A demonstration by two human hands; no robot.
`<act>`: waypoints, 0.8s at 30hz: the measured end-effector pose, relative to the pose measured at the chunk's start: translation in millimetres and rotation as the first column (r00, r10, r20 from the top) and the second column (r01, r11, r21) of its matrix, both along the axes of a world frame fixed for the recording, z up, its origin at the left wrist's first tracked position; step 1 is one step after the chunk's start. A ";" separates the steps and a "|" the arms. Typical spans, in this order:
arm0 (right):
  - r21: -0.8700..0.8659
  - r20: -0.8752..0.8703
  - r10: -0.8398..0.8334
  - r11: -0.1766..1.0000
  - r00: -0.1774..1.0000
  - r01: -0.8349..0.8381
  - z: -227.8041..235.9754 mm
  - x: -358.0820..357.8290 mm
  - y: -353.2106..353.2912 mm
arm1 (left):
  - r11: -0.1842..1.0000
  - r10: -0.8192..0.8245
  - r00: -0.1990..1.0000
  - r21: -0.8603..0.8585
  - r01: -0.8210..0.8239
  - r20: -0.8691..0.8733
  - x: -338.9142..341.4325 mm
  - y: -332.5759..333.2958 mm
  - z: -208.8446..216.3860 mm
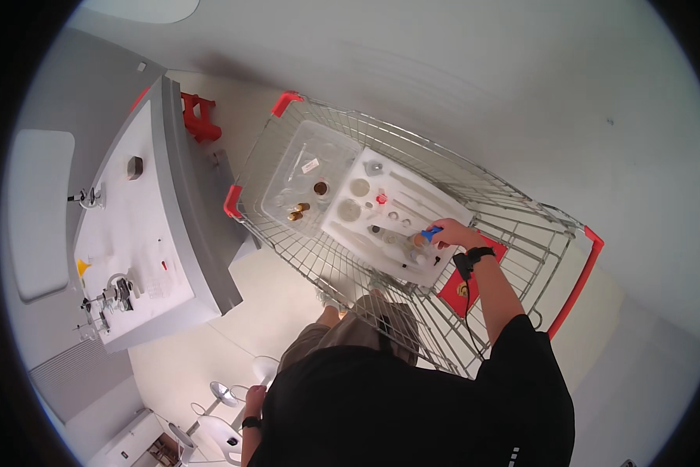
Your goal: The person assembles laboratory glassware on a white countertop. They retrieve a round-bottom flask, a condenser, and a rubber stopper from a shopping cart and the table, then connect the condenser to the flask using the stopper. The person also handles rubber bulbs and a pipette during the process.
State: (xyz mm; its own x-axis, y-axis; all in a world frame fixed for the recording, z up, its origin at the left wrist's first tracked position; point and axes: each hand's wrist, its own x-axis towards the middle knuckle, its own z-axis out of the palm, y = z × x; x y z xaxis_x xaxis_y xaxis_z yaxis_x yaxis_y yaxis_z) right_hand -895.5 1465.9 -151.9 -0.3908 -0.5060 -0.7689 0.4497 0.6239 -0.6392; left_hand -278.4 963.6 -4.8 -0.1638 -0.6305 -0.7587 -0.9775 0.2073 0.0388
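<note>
White foam tray (pixel 346 237) and one clear box (pixel 287 179) sit in a shopping cart (pixel 574 294), the box holding three brown bottles (pixel 320 188). Right hand (pixel 452 235) pinches one blue object (pixel 431 233) over the tray's glassware (pixel 374 167); the lowered left hand's (pixel 255 398) fingers are too small to tell.

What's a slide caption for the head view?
Right hand holds a small blue object over a white rectangular tray in a wire shopping cart.
</note>
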 end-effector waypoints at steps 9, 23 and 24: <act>-0.107 0.124 -0.134 0.983 0.983 0.147 117.2 1.4 -10.4 | 0.996 0.084 0.996 0.045 -0.083 -0.032 -48.9 7.6 5.3; -0.639 0.226 0.028 0.759 0.974 0.126 213.6 170.4 -199.6 | 0.632 0.399 0.631 0.698 0.336 -0.665 -336.5 112.2 121.3; -0.642 0.198 -0.001 0.756 0.980 0.131 214.7 184.6 -212.6 | 0.602 0.448 0.606 0.723 0.339 -0.657 -334.7 111.6 122.3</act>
State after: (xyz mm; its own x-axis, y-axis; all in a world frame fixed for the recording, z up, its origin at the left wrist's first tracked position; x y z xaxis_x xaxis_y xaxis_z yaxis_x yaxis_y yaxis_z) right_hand -710.9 1253.4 62.8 -0.3348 -0.8854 -0.3224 0.6174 0.0523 -0.7849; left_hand -613.1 1075.2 117.6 -0.8587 0.0483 -0.5101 -0.4946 -0.3385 0.8005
